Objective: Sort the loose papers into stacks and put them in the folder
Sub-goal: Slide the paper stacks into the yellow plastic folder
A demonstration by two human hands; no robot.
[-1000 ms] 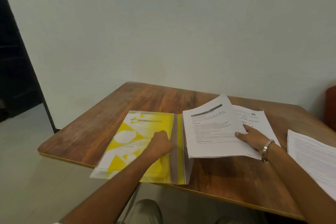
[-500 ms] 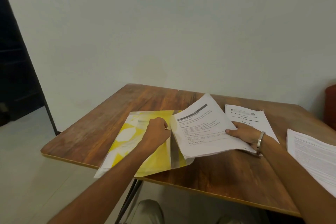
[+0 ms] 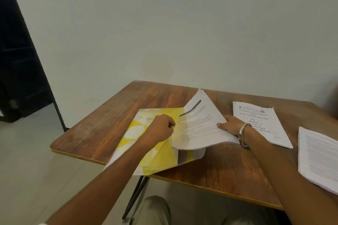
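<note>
A yellow and clear plastic folder point(image 3: 135, 131) lies at the table's left front corner, partly over the edge. My left hand point(image 3: 161, 129) pinches its clear top flap and holds it raised. My right hand point(image 3: 231, 127), with a metal bangle on the wrist, grips a stack of printed papers point(image 3: 199, 128) by its right edge. The stack's left edge sits under the lifted flap, and its far corner tilts up. A second stack of papers point(image 3: 263, 124) lies flat behind my right wrist. A third stack point(image 3: 318, 157) lies at the right edge of the view.
The wooden table point(image 3: 113, 126) stands against a plain pale wall. A dark doorway point(image 3: 20, 60) is at the far left. My knee point(image 3: 155, 208) and a black table leg point(image 3: 135, 197) show below the front edge.
My right hand has slid the stack of papers leftward, off the second stack and into the folder's opening. My left hand moved up the folder and lifted its clear flap.
</note>
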